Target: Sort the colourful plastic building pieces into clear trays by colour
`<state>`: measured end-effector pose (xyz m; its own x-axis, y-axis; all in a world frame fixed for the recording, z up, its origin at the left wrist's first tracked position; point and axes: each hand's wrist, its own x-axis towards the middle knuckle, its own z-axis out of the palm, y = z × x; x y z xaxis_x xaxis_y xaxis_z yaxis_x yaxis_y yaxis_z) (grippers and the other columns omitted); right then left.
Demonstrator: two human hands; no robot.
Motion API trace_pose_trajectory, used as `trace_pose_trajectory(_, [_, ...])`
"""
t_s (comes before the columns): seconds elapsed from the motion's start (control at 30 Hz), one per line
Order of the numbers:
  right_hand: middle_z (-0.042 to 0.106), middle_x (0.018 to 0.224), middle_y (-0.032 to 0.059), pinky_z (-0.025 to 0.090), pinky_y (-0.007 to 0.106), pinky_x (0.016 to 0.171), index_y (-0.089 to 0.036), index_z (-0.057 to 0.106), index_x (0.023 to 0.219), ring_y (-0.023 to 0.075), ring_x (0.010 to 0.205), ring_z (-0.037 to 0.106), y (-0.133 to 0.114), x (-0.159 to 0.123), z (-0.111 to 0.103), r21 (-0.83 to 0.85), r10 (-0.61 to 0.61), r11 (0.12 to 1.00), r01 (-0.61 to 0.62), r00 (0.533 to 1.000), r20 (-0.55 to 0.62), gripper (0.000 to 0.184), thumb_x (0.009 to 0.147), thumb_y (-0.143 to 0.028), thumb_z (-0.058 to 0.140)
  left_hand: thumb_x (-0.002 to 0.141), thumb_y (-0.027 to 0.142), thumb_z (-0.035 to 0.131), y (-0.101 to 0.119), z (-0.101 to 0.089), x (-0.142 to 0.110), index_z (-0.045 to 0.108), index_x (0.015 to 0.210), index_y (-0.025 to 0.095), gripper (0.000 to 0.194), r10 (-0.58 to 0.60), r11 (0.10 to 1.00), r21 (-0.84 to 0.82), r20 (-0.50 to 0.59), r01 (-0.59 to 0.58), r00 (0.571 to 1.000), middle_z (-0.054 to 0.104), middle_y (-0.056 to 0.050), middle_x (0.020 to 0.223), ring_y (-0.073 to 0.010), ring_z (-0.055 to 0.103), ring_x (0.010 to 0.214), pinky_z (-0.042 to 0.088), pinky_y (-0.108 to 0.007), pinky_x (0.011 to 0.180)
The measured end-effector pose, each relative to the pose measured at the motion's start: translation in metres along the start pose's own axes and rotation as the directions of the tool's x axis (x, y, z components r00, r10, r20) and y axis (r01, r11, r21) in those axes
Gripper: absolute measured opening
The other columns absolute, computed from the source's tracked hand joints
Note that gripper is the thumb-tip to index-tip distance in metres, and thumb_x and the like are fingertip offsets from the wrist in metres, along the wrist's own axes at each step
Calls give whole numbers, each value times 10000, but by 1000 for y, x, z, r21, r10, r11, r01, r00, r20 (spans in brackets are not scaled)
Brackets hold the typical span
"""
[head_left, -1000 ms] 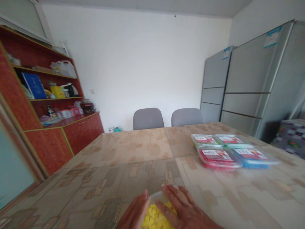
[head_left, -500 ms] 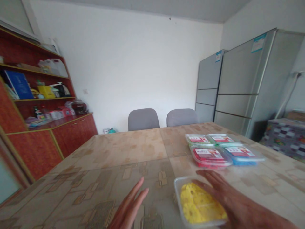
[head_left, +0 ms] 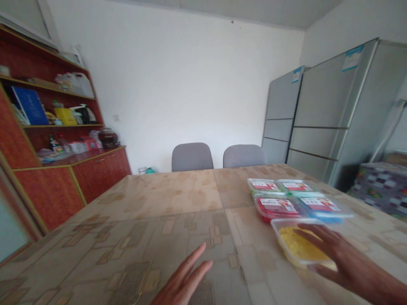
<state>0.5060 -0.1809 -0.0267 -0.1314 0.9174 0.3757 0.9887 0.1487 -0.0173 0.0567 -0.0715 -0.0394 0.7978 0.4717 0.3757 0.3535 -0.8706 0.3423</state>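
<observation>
A clear plastic container (head_left: 288, 243) with yellow contents is at the right front of the table, slightly blurred. My right hand (head_left: 337, 254) reaches over its right side, fingers across the top and thumb at the near edge, gripping it. Part of the container is hidden under that hand. Just behind it are several lidded plastic containers with printed labels: a red one (head_left: 276, 207), a blue one (head_left: 322, 205) and two greenish ones, the left greenish container (head_left: 263, 186) and the right greenish container (head_left: 295, 186). My left hand (head_left: 186, 275) hovers near the front middle, fingers stretched out, holding nothing.
A patterned cloth covers the table (head_left: 143, 228). Two grey chairs, a left chair (head_left: 192, 156) and a right chair (head_left: 243, 156), stand at its far side. A red-brown shelf cabinet (head_left: 98, 178) is at left, grey refrigerators (head_left: 321, 101) at right.
My right hand has carried the yellow container right and away from me, up close to the red and blue containers. My left hand has shifted slightly right, still empty.
</observation>
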Motion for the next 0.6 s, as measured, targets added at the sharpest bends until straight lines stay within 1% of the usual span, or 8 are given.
trace_pose_trajectory(0.07, [562,1332,116,467,559,950,-295,571,1293,382,1183,532,-10,8,-6,19,7,1000,-7,1000,12,549,789,-506,624,896,352,569,-4,7,3,243,1457,339,650,44,999,-18,-26,-44,999,286,-80,1516,-262,401,1318,467,-395,978])
trace_pose_trajectory(0.13, [581,1311,113,469,558,948,-289,604,1259,381,1168,544,-25,18,-17,70,16,997,-19,999,36,525,785,-515,624,893,343,563,-7,10,4,247,1456,341,646,83,996,-26,-53,-84,995,306,-76,1509,-260,410,1312,472,-386,971])
trace_pose_trajectory(0.2, [571,1326,97,464,534,965,-292,594,1269,360,1179,539,-45,29,-26,140,23,990,-30,998,52,497,814,-490,600,867,260,570,-7,8,4,269,1445,351,658,79,997,-16,-64,-80,995,331,-62,1500,-249,430,1300,477,-379,966])
trace_pose_trajectory(0.27, [547,1352,101,439,519,995,-271,554,1311,335,1207,519,-67,44,-31,176,19,984,-26,999,39,491,854,-451,562,828,167,555,-3,1,2,297,1428,349,678,77,997,5,-79,-77,994,351,-52,1492,-233,453,1285,482,-369,960])
trace_pose_trajectory(0.33, [522,1377,110,397,530,1028,-254,543,1319,326,1247,482,-86,62,-27,170,-62,984,52,997,56,469,875,-406,544,810,106,516,-1,-7,-1,321,1414,337,675,50,998,39,-117,-46,992,374,-45,1482,-212,459,1283,474,-359,970])
trace_pose_trajectory(0.43, [513,1372,166,369,571,1031,-181,559,1298,345,1269,455,-106,90,-13,75,-139,988,133,987,82,461,853,-303,565,844,105,470,-5,-14,-5,360,1390,325,598,-39,996,71,-215,56,976,430,-35,1451,-190,464,1280,456,-358,990])
trace_pose_trajectory(0.53, [567,1298,216,370,581,1025,-110,612,1211,361,1235,492,-117,110,2,-53,-136,989,140,988,71,427,795,-205,605,876,142,449,-19,-13,-8,429,1340,318,496,-130,987,45,-335,154,933,501,-35,1396,-191,496,1254,450,-379,996])
trace_pose_trajectory(0.6, [630,1204,224,397,571,1004,-93,655,1114,360,1166,555,-119,117,12,-115,-105,987,112,993,61,353,769,-163,618,877,147,447,-28,-10,-9,482,1296,308,450,-178,981,8,-380,195,908,541,-39,1356,-193,518,1234,450,-382,997])
